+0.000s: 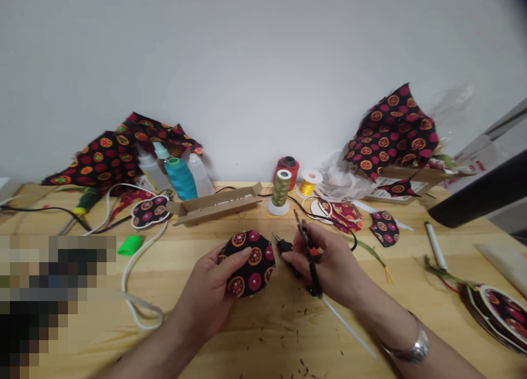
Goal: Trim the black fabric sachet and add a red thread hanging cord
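Left hand (216,280) holds a fabric disc (254,272) — lettering (233,199) on cardboard box (201,213) illegible.

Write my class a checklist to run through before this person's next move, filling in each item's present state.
1. Patterned piece held: ok, in the left hand.
2. Scissors gripped: ok, apparently by the right hand.
3. Glue gun heated: cannot tell by looking.
4. Translucent stick seated in the glue gun: cannot tell, join hidden.
5. Tabletop free of scraps: not ok, dark bits scattered.
6. Olive thread spool upright: ok.
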Demonstrator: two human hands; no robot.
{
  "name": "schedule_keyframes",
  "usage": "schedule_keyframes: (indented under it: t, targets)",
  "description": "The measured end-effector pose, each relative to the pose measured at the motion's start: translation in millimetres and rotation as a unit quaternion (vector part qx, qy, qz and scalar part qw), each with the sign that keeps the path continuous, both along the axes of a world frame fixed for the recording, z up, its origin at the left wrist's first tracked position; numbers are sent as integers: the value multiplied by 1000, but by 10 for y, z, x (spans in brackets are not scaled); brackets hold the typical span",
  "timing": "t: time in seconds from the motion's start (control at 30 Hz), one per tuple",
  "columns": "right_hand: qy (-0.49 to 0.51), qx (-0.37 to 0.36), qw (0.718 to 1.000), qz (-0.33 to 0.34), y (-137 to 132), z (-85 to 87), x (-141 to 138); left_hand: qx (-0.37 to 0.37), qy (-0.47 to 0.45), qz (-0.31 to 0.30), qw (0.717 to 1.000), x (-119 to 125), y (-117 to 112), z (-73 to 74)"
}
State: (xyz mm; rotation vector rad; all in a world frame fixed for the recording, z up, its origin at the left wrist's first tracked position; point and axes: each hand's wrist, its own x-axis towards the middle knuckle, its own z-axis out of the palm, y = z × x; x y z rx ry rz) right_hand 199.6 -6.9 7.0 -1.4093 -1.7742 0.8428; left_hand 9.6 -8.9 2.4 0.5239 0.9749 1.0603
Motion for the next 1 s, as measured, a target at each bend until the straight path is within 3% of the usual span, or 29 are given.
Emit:
schedule_keyframes:
  t: [0.1,0.23,0.47,0.67,0.8,1.0]
  targets:
    - [-3,-41,999,30,-46,42,-56,5,-10,27,1000,11,6,22]
    - [35,-76,996,9,-72,31,-142,9,-35,32,999,22,2,24]
    - [220,-110,969,7,-64,-79,-203,28,-101,-18,994,37,-37,-30]
    - [312,-145,939,19,-10,8,-142,41,-114,-64,991,0,-87,-3]
    - [293,-168,941,28,17,89,-25,40,-114,-134,984,-47,-96,23]
    - [196,-199,951,129,13,77,58,-15,-6,-226,974,-42,-123,25]
